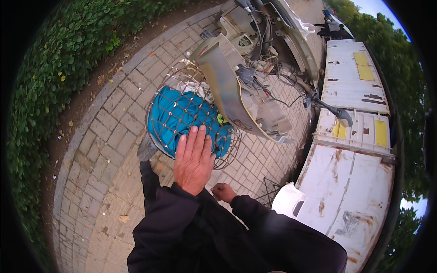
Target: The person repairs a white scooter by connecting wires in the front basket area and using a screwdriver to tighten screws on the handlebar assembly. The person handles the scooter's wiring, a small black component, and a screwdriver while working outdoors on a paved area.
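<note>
My left hand (pixel 193 157) lies with straight fingers on the rusty wire mesh of a basket (pixel 178 105), over a bundled teal cloth (pixel 161 118) inside it. A pale crumpled item and a small yellow-green item (pixel 222 119) also show through the mesh. Just right of and below that hand, my right hand (pixel 223 192) is curled beside my dark clothing; whatever its fingers hold is too small to make out. A large curved tan panel (pixel 216 82) of a partly dismantled scooter leans over the basket's right side, with exposed wires (pixel 268 63) behind it.
A hedge (pixel 50 82) and curb border the paved walkway (pixel 104 136) on the left. A handlebar grip (pixel 341 116) sticks out at right, near rusty white metal containers (pixel 346 191) with yellow patches. A white plastic piece (pixel 284 195) sits at lower right. Trees rise beyond.
</note>
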{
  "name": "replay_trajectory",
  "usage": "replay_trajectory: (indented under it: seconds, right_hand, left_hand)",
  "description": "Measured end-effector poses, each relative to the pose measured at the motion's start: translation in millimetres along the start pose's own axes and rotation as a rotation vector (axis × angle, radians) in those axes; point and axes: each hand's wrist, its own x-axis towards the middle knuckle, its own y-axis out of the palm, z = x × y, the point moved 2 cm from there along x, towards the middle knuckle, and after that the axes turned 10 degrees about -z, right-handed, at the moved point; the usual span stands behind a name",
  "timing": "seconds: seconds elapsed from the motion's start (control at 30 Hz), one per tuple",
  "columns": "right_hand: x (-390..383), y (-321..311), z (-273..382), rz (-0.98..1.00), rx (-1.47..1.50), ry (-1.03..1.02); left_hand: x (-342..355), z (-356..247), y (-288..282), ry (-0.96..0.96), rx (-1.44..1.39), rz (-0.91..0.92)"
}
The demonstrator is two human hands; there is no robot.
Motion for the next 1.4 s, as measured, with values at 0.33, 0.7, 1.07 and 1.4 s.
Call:
replay_trajectory:
  seconds: [0.33,0.7,1.07,1.4]
  right_hand:
    - [10,-6,-17,-0.047,0.09,-0.045]
    - [68,-65,-114,-0.165,0.353,0.05]
    - [75,-112,-171,-0.188,0.323,0.182]
    - [67,-111,-126,-0.157,0.365,0.084]
  left_hand:
    - [-3,1,6,0.037,0.089,0.003]
    - [0,-11,7,0.04,0.227,-0.055]
    - [3,-18,11,0.023,0.267,-0.121]
    - [1,-13,12,0.021,0.229,-0.13]
